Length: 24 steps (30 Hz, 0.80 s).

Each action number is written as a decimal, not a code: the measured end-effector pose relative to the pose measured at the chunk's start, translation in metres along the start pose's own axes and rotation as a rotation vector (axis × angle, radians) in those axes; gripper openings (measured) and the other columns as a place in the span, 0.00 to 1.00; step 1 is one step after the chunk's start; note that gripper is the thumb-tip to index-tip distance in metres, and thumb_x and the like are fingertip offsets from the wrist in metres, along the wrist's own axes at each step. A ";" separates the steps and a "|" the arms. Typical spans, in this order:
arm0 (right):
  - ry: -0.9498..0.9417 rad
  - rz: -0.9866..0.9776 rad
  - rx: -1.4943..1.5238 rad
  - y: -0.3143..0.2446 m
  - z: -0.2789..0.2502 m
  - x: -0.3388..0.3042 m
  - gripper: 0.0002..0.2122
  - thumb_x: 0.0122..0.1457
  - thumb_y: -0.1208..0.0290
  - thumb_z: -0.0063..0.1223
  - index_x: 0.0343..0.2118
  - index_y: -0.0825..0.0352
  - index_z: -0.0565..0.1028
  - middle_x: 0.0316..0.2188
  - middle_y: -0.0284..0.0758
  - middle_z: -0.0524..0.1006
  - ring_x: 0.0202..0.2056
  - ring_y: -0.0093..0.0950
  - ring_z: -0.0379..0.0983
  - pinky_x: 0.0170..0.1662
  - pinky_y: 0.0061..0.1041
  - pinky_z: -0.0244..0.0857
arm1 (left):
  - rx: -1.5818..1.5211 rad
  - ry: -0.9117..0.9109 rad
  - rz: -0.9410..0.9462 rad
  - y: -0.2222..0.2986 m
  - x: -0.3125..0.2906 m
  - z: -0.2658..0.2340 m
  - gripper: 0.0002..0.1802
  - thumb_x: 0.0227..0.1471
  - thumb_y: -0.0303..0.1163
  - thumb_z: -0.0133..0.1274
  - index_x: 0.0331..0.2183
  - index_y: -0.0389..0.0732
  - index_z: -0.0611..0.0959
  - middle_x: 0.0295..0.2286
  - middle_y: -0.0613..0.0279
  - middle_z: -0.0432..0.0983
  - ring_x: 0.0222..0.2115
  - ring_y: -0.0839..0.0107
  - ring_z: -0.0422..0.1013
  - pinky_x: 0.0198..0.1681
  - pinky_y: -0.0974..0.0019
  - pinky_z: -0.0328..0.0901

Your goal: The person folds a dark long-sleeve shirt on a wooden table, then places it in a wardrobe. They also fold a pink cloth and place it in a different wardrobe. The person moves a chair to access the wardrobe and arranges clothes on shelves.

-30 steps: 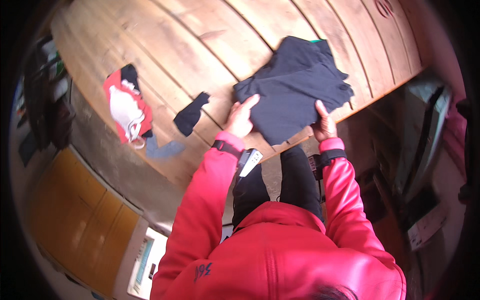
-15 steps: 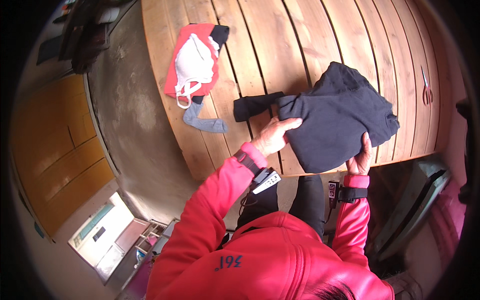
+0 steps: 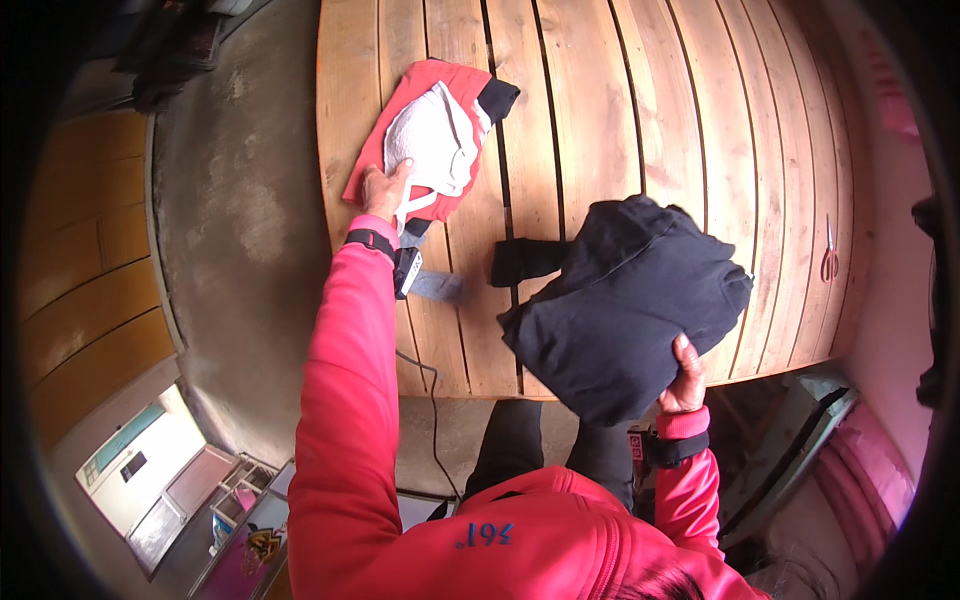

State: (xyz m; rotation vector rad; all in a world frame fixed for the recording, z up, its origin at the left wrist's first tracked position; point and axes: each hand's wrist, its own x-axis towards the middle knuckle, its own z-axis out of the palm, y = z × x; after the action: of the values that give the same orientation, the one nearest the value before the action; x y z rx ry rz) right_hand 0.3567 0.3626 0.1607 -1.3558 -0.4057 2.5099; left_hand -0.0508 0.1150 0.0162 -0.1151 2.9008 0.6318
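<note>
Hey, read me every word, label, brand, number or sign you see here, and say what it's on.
Red jacket, chest: a short dark blue marking, upside down in this view; legible, but I won't copy it out.
White-faced device at the left wrist: dark marks, too small to read.
Dark device by the right wrist: pale marks, too small to read.
Dark garment, white bra, red cloth: no lettering visible.

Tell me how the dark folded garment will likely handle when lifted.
Probably floppy: the dark folded garment is creased, with uneven edges. Its layers may slip apart, as they look loosely folded. It seems unlikely to roll, being broad and flattish.
</note>
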 end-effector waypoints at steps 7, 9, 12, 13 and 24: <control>-0.085 -0.037 -0.089 0.020 0.028 -0.002 0.23 0.51 0.76 0.49 0.51 0.68 0.59 0.45 0.41 0.68 0.44 0.37 0.67 0.47 0.37 0.65 | -0.713 -0.589 -0.415 0.023 0.004 -0.020 0.13 0.42 0.31 0.55 0.29 0.31 0.77 0.25 0.55 0.74 0.22 0.66 0.70 0.23 0.63 0.66; -0.027 -0.015 -0.113 0.024 0.032 0.001 0.23 0.51 0.76 0.49 0.51 0.68 0.58 0.45 0.41 0.67 0.45 0.37 0.67 0.47 0.37 0.64 | -0.860 -0.660 -0.470 0.017 0.006 -0.021 0.12 0.43 0.30 0.55 0.30 0.32 0.77 0.24 0.58 0.73 0.20 0.70 0.69 0.23 0.68 0.66; -0.023 -0.004 -0.121 0.027 0.034 0.004 0.23 0.51 0.76 0.49 0.52 0.68 0.58 0.46 0.41 0.67 0.46 0.37 0.66 0.48 0.36 0.63 | -1.022 -0.639 -0.451 0.002 0.011 -0.011 0.08 0.44 0.27 0.52 0.29 0.32 0.77 0.23 0.59 0.73 0.21 0.69 0.70 0.23 0.69 0.65; -0.029 -0.005 -0.124 0.028 0.034 0.005 0.23 0.51 0.76 0.49 0.52 0.68 0.58 0.46 0.41 0.67 0.46 0.37 0.66 0.48 0.36 0.63 | -1.083 -0.632 -0.399 -0.002 0.013 -0.006 0.08 0.44 0.29 0.52 0.28 0.33 0.77 0.22 0.60 0.73 0.19 0.70 0.70 0.21 0.69 0.64; -0.073 0.025 -0.119 0.029 0.035 0.011 0.21 0.52 0.75 0.49 0.50 0.69 0.60 0.45 0.41 0.68 0.45 0.36 0.67 0.48 0.34 0.63 | -1.494 -0.684 -0.348 0.022 0.010 -0.073 0.13 0.41 0.23 0.53 0.34 0.35 0.73 0.27 0.58 0.72 0.24 0.67 0.70 0.22 0.69 0.65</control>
State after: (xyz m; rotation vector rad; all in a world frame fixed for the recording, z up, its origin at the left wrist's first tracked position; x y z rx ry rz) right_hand 0.3185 0.3353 0.1605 -1.3222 -0.5648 2.5987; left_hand -0.0742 0.1043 0.0892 -0.4333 1.2306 2.0228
